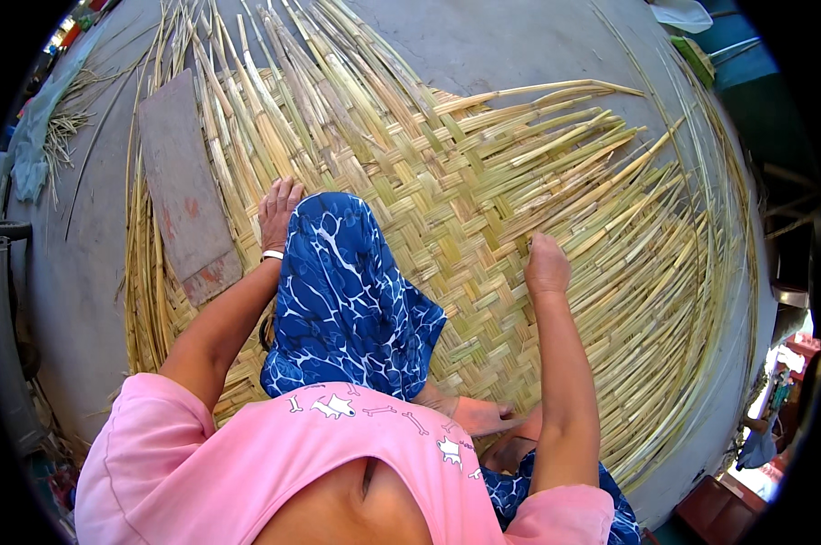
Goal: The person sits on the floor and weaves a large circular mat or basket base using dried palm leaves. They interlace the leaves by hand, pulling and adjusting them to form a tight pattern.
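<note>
A large half-woven mat (429, 227) of flattened yellow-green reed strips lies on the floor under me, its loose strip ends fanning out at the far side and the right. My left hand (279, 211) lies on the strips beside my raised knee, fingers stretched out and partly hidden by the blue patterned cloth. Over the right part of the weave, my right hand (547, 265) is closed in a fist at the inner ends of the right-hand reed strips (610, 213). Its fingers hide whatever is in them.
A flat wooden board (182, 173) rests across the strips at the left. Beyond it on the grey floor (93, 245) lie a translucent plastic sheet (40, 127) and scattered straw (64, 132). A green-headed broom (694, 62) lies at the far right.
</note>
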Tool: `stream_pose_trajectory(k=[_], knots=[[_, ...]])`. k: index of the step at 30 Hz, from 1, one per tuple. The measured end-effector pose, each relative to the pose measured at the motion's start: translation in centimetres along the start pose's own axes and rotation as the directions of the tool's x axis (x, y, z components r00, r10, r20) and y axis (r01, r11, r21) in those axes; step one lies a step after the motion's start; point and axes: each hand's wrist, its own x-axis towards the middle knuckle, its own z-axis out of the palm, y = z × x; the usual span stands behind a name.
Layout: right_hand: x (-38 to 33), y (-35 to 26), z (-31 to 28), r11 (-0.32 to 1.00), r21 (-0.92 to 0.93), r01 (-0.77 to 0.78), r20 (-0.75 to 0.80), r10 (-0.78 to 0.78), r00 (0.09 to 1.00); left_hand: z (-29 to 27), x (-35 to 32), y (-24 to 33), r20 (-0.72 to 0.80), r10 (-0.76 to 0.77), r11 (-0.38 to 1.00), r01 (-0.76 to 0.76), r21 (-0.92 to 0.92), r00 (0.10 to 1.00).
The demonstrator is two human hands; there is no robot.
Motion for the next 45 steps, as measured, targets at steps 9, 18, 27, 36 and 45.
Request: stream_pose_trajectory(k=[9, 18, 27, 36, 45], knots=[[-0.5, -0.6, 0.0, 0.997, -0.020, -0.068, -0.014, 0.068, 0.998, -0.1, -0.1, -0.1, -0.004, 0.012, 1.000, -0.012, 0.015, 1.000], [-8.6, -2.4, 0.0, 0.994, 0.106, 0.033, -0.216, -0.010, 0.976, -3.1, 8.5, 3.1, -0.072, 0.060, 0.996, -0.065, -0.064, 0.996], [-11.8, -2.3, 3.4, 0.994, 0.104, 0.017, -0.278, 0.013, 0.961, -5.6, 23.3, 15.5, 0.417, 0.402, 0.910, -0.406, -0.084, 0.815], [-12.1, -1.4, 2.0, 0.970, 0.244, 0.013, -0.257, 0.052, 0.965, 2.3, 29.7, 16.3, 0.444, 0.561, 0.821, -0.537, -0.192, 0.699], [-12.7, -1.4, 2.4, 0.937, 0.348, 0.002, -0.273, 0.100, 0.957, 3.2, 31.4, 17.0, 0.435, 0.555, 0.803, -0.593, -0.057, 0.709]])
